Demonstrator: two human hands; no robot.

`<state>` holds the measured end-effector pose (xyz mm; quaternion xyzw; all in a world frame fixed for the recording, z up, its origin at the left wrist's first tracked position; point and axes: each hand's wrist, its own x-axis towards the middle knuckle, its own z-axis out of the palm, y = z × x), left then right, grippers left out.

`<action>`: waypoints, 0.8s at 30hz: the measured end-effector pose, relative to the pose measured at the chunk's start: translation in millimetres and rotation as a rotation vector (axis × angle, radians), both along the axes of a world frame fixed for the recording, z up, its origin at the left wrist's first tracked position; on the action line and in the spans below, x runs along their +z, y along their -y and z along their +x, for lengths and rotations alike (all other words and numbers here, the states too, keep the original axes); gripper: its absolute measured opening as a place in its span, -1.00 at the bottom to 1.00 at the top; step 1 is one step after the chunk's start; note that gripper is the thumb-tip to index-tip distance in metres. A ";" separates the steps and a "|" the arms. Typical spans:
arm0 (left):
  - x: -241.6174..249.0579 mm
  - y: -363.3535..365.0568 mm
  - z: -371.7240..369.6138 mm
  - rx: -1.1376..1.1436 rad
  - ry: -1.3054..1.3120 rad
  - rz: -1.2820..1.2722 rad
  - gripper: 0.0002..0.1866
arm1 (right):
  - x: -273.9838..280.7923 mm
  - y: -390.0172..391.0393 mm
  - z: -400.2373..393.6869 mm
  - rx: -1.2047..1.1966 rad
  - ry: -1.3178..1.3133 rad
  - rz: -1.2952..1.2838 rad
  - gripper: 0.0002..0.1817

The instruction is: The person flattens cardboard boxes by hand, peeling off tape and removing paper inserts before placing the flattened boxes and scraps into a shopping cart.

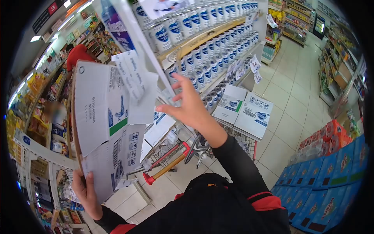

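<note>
My left hand [86, 193] grips the lower edge of a flattened white cardboard box [95, 109] with blue print and a green stripe. The box stands tilted on my left side. At its upper right corner hang printed white paper sheets [130, 74], overlapping the cardboard. My right hand [187, 103] is raised with its fingers spread, holding nothing. It is to the right of the sheets, in front of shelves of white and blue cans [202, 56]. Further flattened boxes [253, 117] lie on a shopping cart, below and to the right of my right hand.
The shopping cart's handle [167, 167], with red ends, is just in front of me. Blue packs [323, 183] and red packs [329, 134] are stacked at the right. A tiled aisle [288, 93] runs ahead. Another person in a red shirt [80, 54] is at the far left.
</note>
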<state>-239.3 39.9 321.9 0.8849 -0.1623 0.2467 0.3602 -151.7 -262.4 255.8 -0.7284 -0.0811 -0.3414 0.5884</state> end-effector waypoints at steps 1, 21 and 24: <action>3.9 5.7 -6.6 0.085 0.046 0.054 -0.95 | -4.0 1.2 4.5 0.087 0.008 0.015 -0.09; -27.2 166.9 28.6 -0.339 0.075 0.422 -0.67 | -87.5 96.8 -66.3 0.180 0.156 0.700 -0.64; -40.2 191.8 45.0 -0.348 0.045 0.497 -0.58 | -89.1 129.9 -85.2 0.244 0.225 0.907 -0.65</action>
